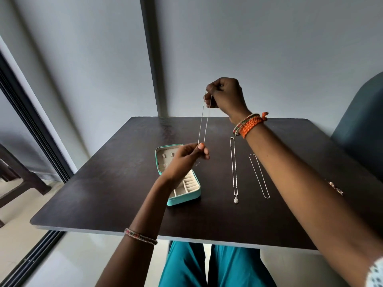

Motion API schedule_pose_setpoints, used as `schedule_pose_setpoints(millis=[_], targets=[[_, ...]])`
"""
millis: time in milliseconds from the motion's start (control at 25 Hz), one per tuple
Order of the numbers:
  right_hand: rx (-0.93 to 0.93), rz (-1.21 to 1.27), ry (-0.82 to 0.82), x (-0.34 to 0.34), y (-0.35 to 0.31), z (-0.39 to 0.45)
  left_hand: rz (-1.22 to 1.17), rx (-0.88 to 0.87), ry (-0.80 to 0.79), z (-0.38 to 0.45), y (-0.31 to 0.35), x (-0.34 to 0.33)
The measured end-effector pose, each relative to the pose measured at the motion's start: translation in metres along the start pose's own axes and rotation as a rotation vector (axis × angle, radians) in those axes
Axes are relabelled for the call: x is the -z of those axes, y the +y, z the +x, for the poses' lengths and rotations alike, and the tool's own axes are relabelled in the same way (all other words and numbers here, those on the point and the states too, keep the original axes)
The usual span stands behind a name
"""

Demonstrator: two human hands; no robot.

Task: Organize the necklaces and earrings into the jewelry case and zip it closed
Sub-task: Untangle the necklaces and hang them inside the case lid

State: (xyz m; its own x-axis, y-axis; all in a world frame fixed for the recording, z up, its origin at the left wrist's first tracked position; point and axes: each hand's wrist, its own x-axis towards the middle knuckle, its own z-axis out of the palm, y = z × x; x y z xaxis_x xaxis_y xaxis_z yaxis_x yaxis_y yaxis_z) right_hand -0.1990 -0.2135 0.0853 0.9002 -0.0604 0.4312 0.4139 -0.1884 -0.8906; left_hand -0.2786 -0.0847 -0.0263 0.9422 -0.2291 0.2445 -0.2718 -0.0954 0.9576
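Two hands stretched one thin chain [203, 119] upright above the table [116, 189], likely to keep it untangled before folding it in: the right hand [224, 96] with fingers pinched on its top, the left hand [186, 159] with fingers pinched on its lower loop. Just below, the open teal jewelry case [179, 188] waited. To its right lay a pendant necklace [234, 170] and a plain chain [259, 176], straight and apart.

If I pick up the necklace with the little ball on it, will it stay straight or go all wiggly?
Probably wiggly: the pendant necklace is a thin chain, like the held chain drooping between both hands. Its pendant end would likely swing. It looks light and could slip through fingers.
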Motion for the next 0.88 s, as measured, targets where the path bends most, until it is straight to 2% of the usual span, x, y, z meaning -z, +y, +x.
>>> schedule_pose_setpoints(millis=[160, 320, 440, 560, 640, 760, 880], targets=[[-0.138, 0.126, 0.021, 0.009, 0.017, 0.024, -0.246, 0.154, 0.044, -0.013, -0.021, -0.009], [-0.170, 0.011, -0.012, 0.020, 0.045, 0.033, -0.308, 0.255, 0.150, -0.025, -0.020, -0.025], [-0.101, -0.157, 0.003, 0.022, 0.069, 0.032, -0.184, 0.332, 0.201, -0.030, -0.015, -0.039], [-0.084, -0.314, -0.039, 0.023, 0.097, 0.025, -0.149, 0.409, 0.180, -0.034, -0.018, -0.060], [-0.114, -0.341, -0.061, 0.023, 0.119, 0.019, -0.011, 0.429, 0.191, -0.037, -0.024, -0.069], [-0.146, -0.367, -0.088, 0.024, 0.152, 0.015, 0.355, 0.401, 0.226, -0.042, -0.038, -0.075], [-0.273, -0.231, -0.144, 0.029, 0.159, 0.014, 0.423, 0.362, 0.289, -0.043, -0.047, -0.076]])
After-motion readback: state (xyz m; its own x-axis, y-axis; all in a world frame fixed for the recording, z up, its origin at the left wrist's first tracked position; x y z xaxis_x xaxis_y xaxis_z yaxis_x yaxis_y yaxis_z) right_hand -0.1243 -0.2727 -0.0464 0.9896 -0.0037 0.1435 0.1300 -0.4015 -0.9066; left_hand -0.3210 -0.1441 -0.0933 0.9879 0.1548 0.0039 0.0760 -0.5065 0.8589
